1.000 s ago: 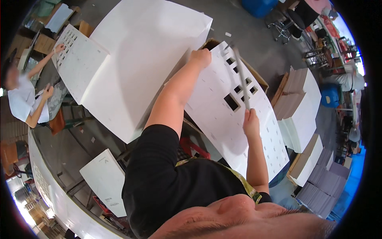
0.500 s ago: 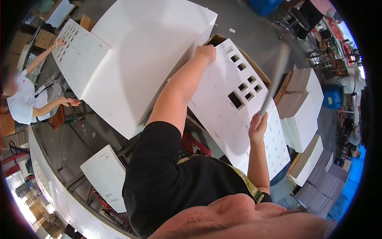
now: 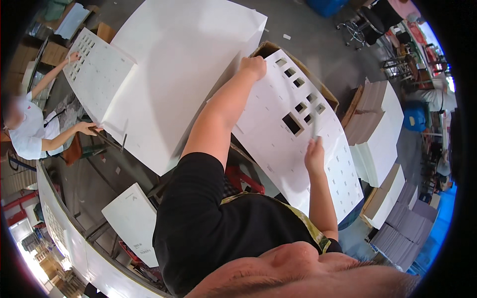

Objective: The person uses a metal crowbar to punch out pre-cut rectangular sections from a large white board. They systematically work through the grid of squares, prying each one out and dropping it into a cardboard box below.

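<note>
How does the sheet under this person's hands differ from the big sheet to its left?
The die-cut sheet has rectangular holes punched through it; the plain sheet shows none. The left hand grips the die-cut sheet's top edge and the right hand holds a thin tool on it; nobody touches the plain sheet. Both are white.

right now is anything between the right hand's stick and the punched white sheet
Nothing visible. The right hand holds the thin stick right over the white sheet, near its cut-out holes. The left hand grips the sheet's top edge.

Around my view, grey concrete floor (image 3: pixel 318 35), cardboard stacks (image 3: pixel 370 107), a wheeled chair (image 3: pixel 355 27), blue bin (image 3: pixel 415 119).
</note>
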A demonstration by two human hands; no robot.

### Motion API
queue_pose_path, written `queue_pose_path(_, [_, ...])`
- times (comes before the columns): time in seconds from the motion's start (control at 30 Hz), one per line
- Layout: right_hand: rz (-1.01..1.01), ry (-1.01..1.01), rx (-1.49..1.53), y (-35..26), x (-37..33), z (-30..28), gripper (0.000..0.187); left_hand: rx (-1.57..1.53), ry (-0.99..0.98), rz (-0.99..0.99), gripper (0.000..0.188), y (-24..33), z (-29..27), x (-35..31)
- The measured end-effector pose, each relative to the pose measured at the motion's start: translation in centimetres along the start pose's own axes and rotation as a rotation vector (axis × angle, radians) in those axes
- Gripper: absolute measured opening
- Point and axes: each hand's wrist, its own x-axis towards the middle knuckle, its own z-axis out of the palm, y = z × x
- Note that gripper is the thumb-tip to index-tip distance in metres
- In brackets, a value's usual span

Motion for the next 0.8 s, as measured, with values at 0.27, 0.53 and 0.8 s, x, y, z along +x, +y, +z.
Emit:
queue_pose_path(0.27, [-0.061,0.073,0.436,-1.3,-0.2,-2.1,0.023,-0.033,-0.028,-0.008,0.04,-0.5,0.4,0.1])
queue_pose_path(0.53, [0.078,-0.066,0.265,-0.2,-0.6,-2.8,0.027,-0.173,0.088,-0.012,0.037,-0.4,-1.1,-1.3])
queue_pose_path(0.8, [-0.023,-0.178,0.738,1.6,-4.3,-4.7,0.025,-0.108,0.12,-0.081,0.038,1.6,-8.9,-7.9])
